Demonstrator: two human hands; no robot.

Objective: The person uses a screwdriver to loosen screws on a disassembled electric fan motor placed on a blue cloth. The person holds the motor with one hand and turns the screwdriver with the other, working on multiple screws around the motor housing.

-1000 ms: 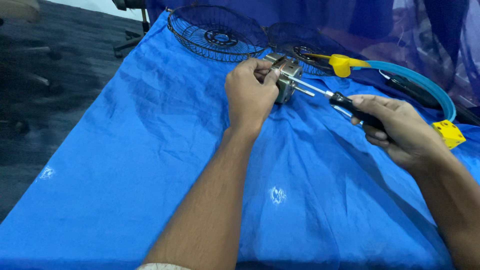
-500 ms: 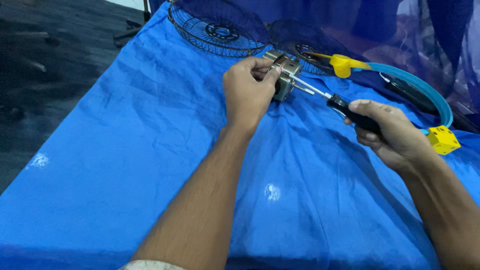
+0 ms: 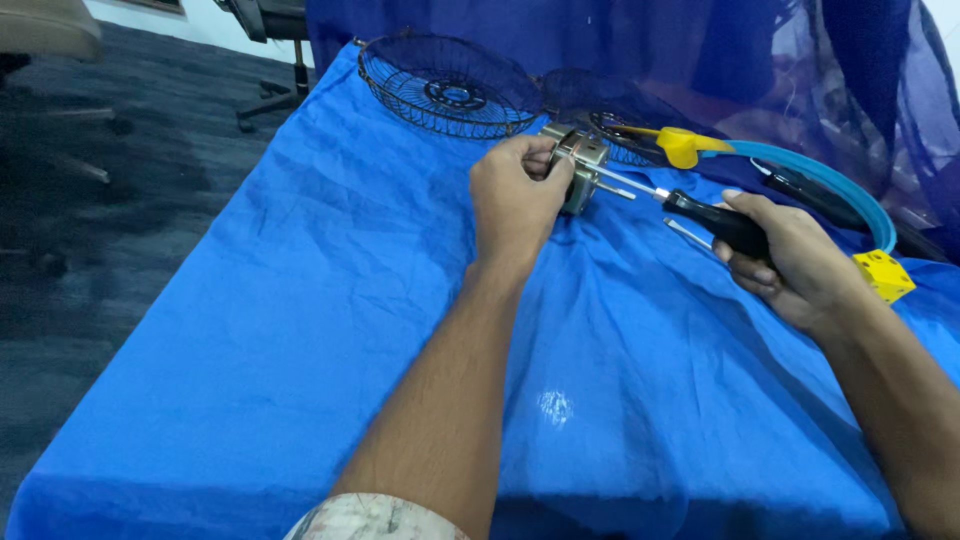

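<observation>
Compared with a second ago, our right hand [image 3: 790, 262] has drawn slightly back and down along the counter [image 3: 300, 330], while the left hand [image 3: 515, 195] stays clamped where it was. Nearest us lies the wrinkled bright blue cloth [image 3: 620, 400] covering the counter, bare but for a small pale spot.

Further out, our right hand is closed around the black handle of a long steel-shafted screwdriver [image 3: 700, 212], whose tip reaches into the small grey metal fan motor [image 3: 582, 170]. Our left hand is wrapped tightly around that motor, steadying it on the cloth near the counter's far edge.

Beyond the motor rest a round black wire fan guard [image 3: 445, 88], a second dark guard [image 3: 610, 105] and a light blue plastic ring with a yellow clip [image 3: 830, 185].

We judge the fan largely taken apart already: guards off, motor free. Work on the motor's screws appears unfinished, since the screwdriver is engaged.
</observation>
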